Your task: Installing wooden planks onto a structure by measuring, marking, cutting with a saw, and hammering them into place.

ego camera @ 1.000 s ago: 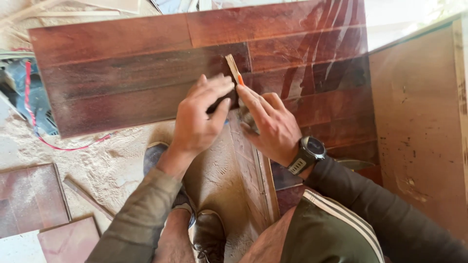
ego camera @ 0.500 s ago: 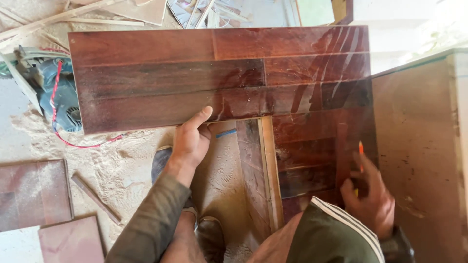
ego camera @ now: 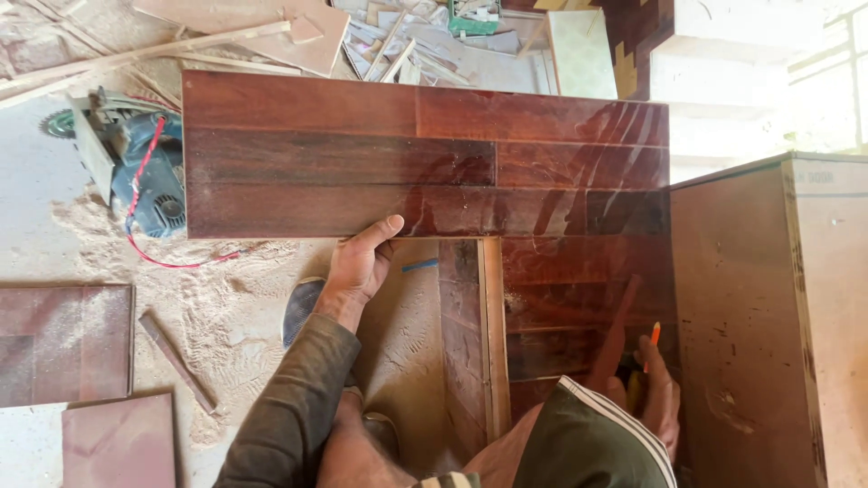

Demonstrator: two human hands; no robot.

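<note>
A large dark red-brown wooden floor panel (ego camera: 425,154), made of several planks, lies across the floor in front of me. My left hand (ego camera: 362,262) grips its near edge, thumb on top. My right hand (ego camera: 653,384) is low at the right, over another stretch of the same dark planking (ego camera: 579,298). It holds an orange pencil (ego camera: 652,342) and a thin reddish wooden strip (ego camera: 615,339), partly hidden by my sleeve. A narrow plank (ego camera: 468,334) with a pale edge runs toward me under the big panel.
A blue circular saw (ego camera: 136,163) with a red cord sits in sawdust at the left. Panel offcuts (ego camera: 63,343) lie at lower left, wood scraps (ego camera: 271,32) at the top. A tall plywood box (ego camera: 768,316) stands at the right. My sandalled foot (ego camera: 303,307) rests below the panel.
Both hands were together at the panel's edge with the pencil. The right hand has drawn back low to the right, and the left hand stays on the edge. The view has tilted up.
</note>
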